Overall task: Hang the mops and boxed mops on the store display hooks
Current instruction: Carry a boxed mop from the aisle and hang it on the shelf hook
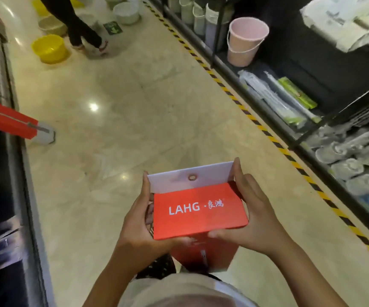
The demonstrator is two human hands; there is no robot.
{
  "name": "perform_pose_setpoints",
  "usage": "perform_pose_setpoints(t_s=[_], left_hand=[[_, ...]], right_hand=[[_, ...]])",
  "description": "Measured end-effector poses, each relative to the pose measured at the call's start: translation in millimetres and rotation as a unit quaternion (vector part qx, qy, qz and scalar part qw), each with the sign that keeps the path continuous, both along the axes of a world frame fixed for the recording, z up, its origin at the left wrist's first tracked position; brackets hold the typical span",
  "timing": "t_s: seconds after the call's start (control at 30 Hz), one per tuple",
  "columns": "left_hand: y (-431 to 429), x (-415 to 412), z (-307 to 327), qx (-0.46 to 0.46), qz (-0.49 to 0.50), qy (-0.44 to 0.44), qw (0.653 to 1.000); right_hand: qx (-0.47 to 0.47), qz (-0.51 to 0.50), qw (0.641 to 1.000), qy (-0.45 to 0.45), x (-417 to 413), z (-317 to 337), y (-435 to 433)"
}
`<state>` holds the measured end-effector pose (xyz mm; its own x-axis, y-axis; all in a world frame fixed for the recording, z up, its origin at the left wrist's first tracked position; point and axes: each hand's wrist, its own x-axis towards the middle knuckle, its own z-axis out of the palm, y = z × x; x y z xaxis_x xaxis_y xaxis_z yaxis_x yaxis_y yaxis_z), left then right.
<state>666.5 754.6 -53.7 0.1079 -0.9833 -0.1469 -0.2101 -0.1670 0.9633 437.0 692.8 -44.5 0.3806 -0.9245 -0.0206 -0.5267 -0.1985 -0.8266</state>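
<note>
Red card juts into the aisle well out to the left of the left hand (139, 220): a second long box (8, 121) poking off the rack there, which a careless swing of the load could clip. That hand curls round the left edge of the boxed mop (201, 211), thumb under the near rim, fingers down the side. The box is held end-on between both hands, close in front of the body, its length dropping away below them, so the weight beneath may tip the top over if either grip slackens. Beyond the red lid stands the white flap (174, 181) with its eyelet (192, 177), the part that must take a hook. It looks like thin card, and a forced or off-centre push could tear it. The right hand (254, 211) grips the right edge, thumb on the near rim, forefinger raised against the flap's end. Farther right of it runs a dark shelf (256, 100) with a pink bucket (246, 41). No display hook can be made out.
</note>
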Motion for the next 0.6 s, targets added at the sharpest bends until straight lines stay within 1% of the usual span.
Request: perform_pose_setpoints(t_s=[0.13,0.3,0.47,0.6], left_hand=[[-59.6,-11.7,-7.2,-0.021,-0.041,-0.008,0.999],[-170.7,-5.6,-8.8,-0.036,-0.137,-0.028,0.99],[-291.2,9.8,9.2,-0.033,-0.191,-0.037,0.98],[-382.4,22.3,18.5,-0.056,-0.222,-0.057,0.972]], right_hand=[[0.004,-0.075,0.997,-0.001,-15.3,-8.1,-37.4],[0.013,-0.153,0.988,0.0,-13.1,-8.4,-109.2],[0.007,-0.187,0.982,0.0,2.3,4.2,-211.0],[-0.015,-0.2,0.98,-0.008,14.9,11.9,-289.4]])
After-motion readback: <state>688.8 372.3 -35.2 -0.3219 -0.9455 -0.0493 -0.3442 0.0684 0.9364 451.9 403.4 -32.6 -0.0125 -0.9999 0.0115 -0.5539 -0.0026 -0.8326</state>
